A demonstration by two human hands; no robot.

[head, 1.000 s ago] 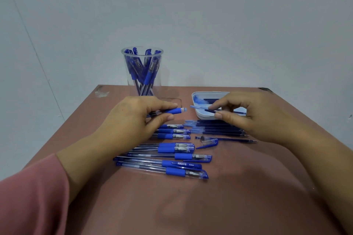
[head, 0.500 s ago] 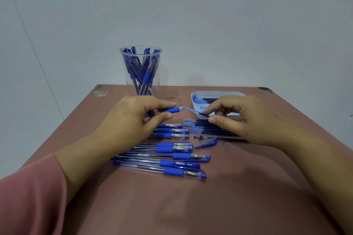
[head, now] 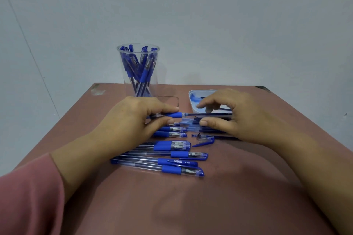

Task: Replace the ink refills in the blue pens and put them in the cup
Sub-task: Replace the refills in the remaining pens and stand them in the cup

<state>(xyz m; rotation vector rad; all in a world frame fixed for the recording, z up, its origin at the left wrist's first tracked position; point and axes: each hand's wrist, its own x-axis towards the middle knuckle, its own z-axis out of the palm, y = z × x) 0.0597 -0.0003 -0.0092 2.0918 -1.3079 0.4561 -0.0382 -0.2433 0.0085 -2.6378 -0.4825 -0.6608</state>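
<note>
My left hand [head: 133,120] grips a clear pen barrel with a blue grip [head: 173,115] and holds it level above the table. A dark refill [head: 208,114] sticks out of the barrel's open end to the right. Its far end runs under my right hand [head: 240,118]. That hand's forefinger and thumb are spread above and below the refill and do not pinch it. The clear cup [head: 138,82], holding several blue pens, stands at the back of the table. Several capped blue pens [head: 172,160] lie in a row in front of my hands.
A white tray [head: 192,101] with refills sits at the back right, partly behind my right hand. Loose refills [head: 193,127] lie under my right thumb. A loose blue cap [head: 206,140] and a small metal tip [head: 198,135] lie beside them. The brown table [head: 191,206] ends at the wall.
My right hand brought the refill from the tray to the barrel's open end and slid it in. Its pinch on the refill has opened, and the left hand stayed put.
</note>
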